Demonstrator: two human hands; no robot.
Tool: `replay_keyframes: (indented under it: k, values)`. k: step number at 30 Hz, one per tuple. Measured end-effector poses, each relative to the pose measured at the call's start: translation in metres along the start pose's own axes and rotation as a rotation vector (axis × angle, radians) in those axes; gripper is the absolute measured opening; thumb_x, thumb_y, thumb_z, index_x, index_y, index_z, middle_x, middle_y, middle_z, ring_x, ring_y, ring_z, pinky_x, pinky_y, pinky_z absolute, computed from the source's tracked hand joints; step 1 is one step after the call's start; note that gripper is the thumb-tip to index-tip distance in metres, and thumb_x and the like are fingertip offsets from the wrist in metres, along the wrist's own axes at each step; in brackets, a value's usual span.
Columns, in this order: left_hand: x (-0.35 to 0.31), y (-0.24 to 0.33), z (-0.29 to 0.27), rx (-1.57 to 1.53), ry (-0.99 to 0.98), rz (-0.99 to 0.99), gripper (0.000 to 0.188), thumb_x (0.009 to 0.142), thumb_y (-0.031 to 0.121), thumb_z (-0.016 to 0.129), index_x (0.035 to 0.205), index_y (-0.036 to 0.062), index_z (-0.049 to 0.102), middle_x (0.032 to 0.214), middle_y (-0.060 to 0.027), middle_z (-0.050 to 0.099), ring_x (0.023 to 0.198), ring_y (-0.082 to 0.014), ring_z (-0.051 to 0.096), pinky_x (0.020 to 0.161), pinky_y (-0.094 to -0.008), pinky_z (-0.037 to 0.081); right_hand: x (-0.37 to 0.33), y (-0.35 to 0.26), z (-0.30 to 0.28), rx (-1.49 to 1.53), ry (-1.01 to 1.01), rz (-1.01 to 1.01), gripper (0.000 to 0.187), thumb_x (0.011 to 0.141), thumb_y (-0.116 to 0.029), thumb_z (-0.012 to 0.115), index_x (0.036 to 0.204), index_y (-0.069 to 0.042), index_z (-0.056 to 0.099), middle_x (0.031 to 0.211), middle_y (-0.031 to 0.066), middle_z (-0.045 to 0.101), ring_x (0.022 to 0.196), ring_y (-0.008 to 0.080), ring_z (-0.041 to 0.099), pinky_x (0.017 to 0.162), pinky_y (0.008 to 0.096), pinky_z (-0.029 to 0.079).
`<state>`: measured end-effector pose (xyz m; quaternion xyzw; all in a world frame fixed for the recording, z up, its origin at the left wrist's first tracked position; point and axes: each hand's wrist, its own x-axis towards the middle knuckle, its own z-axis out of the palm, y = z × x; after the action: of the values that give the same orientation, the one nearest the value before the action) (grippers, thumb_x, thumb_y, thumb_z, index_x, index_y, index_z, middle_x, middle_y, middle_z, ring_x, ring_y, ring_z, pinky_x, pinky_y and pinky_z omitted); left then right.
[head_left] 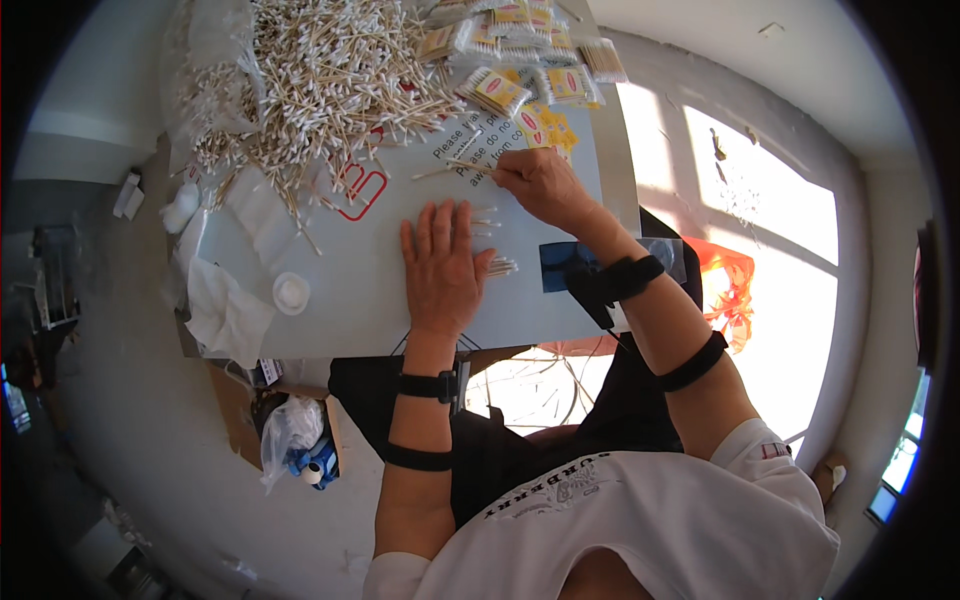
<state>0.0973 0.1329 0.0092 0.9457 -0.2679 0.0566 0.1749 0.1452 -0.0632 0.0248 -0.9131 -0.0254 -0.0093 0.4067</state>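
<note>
My left hand (440,265) lies palm down with its fingers stretched out on the grey tabletop sheet. A small bunch of cotton swabs (503,267) pokes out beside its thumb, and a few more swab tips (486,222) show by its fingers; how far they reach beneath the hand is hidden. Farther right, my right hand (545,188) is closed in a pinch on a cotton swab (466,164) that sticks out leftward from the fingertips. Another loose swab (432,174) lies just left of it. Whether the pinch holds more swabs cannot be seen.
A big heap of loose cotton swabs (330,75) covers the far left, beside a clear plastic bag (210,60). Packed swab packets (565,85) and yellow labels (548,128) lie far right. White tissue (228,305), a round white pad (291,293) and a dark blue rectangle (566,267) lie nearer.
</note>
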Motion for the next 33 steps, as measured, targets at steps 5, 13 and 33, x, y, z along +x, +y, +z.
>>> replay_keyframes:
  k: [5, 13, 33]
  values:
    - [-0.002, 0.003, 0.000, -0.022, 0.005, 0.021, 0.059, 0.089, 0.031, 0.060, 0.139, 0.0056, 0.042, 0.137, -0.0146, 0.042, 0.131, -0.0348, 0.036, 0.113, -0.0527, 0.021, -0.005, 0.004, 0.005, -0.181, -0.034, -0.205, 0.016, 0.085, -0.014, 0.061, 0.076, -0.002, 0.056, 0.074, 0.0164, 0.060, 0.073, 0.0377, 0.061, 0.064, 0.0439, 0.048]
    - [0.000, 0.000, 0.001, -0.107, 0.026, 0.029, 0.063, 0.090, 0.030, 0.059, 0.143, 0.0057, 0.037, 0.152, -0.0144, 0.030, 0.141, -0.0351, 0.025, 0.115, -0.0508, 0.018, -0.002, -0.014, 0.004, -0.523, -0.141, -0.409, 0.010, 0.080, -0.012, 0.066, 0.081, -0.004, 0.061, 0.080, 0.0113, 0.062, 0.074, 0.0335, 0.064, 0.063, 0.0428, 0.051]
    - [-0.002, 0.000, 0.004, 0.000, -0.031, 0.016, 0.067, 0.091, 0.036, 0.057, 0.145, 0.0066, 0.033, 0.152, -0.0104, 0.030, 0.142, -0.0326, 0.025, 0.115, -0.0526, 0.016, 0.053, -0.009, 0.022, -0.334, 0.062, -0.403, 0.012, 0.074, -0.013, 0.071, 0.082, -0.008, 0.063, 0.091, 0.0087, 0.057, 0.089, 0.0301, 0.062, 0.072, 0.0418, 0.051]
